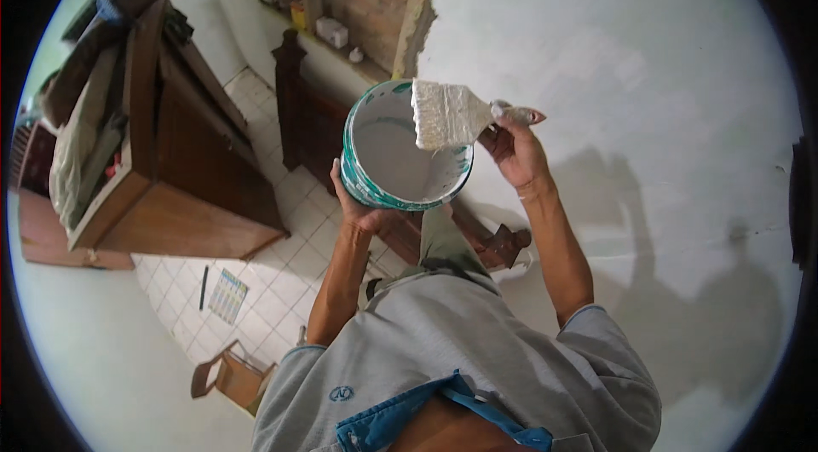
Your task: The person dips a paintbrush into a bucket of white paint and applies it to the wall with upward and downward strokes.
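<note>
A green and white paint bucket [362, 184] is held up in front of my chest. My left hand [362, 212] supports it from the left and below, its fingers wrapped against the side. Pale paint [392, 158] shows inside. In my right hand [518, 149] is a wide paintbrush [452, 115], gripped by its handle. The bristles, thickly coated in whitish paint, lie over the bucket's right rim and opening. Whether the brush touches the rim, I cannot tell.
A white patchy wall [596, 51] rises close on the right. To the left stands a brown wooden cabinet [200, 171] piled with bundles. Beyond the bucket are wooden shelves [366, 17] and dark carved furniture [311, 111]. A small chair [243, 380] stands on the tiled floor [277, 282].
</note>
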Demonstrator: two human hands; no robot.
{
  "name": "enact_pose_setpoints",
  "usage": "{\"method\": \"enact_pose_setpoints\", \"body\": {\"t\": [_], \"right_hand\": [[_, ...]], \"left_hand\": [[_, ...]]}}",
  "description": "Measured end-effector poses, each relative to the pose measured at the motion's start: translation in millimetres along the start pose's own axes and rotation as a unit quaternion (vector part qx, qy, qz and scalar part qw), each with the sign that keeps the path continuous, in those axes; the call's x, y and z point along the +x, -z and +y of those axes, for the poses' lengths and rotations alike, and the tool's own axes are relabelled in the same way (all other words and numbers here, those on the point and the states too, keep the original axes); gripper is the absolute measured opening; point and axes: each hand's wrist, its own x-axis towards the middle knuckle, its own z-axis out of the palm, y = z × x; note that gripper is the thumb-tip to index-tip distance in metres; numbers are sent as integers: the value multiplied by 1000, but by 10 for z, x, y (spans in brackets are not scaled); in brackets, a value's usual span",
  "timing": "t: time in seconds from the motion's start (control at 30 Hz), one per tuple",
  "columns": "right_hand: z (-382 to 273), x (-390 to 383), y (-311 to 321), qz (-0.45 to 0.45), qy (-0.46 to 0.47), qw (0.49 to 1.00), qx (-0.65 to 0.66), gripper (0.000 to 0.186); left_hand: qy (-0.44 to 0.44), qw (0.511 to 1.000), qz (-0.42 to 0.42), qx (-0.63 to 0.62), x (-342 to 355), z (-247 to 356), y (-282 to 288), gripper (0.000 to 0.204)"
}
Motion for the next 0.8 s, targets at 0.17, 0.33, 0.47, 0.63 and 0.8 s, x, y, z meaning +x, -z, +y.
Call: {"method": "enact_pose_setpoints", "body": {"t": [0.17, 0.33, 0.47, 0.63, 0.8], "right_hand": [[-134, 8, 204, 70, 43, 996, 28, 21], [-589, 97, 43, 30, 103, 994, 11, 17], [-1110, 291, 41, 26, 194, 978, -72, 17], [-2344, 555, -248, 24, 336, 921, -195, 12], [-3432, 718, -713, 107, 479, 794, -358, 19]], "left_hand": [[-23, 999, 2, 25, 364, -116, -172, 60], [76, 997, -23, 9, 537, -258, -362, 75], [91, 993, -37, -65, 644, -268, -323, 76], [49, 999, 19, 2, 554, -304, -209, 74], [37, 998, 48, 12, 422, -195, 273, 75]]}}
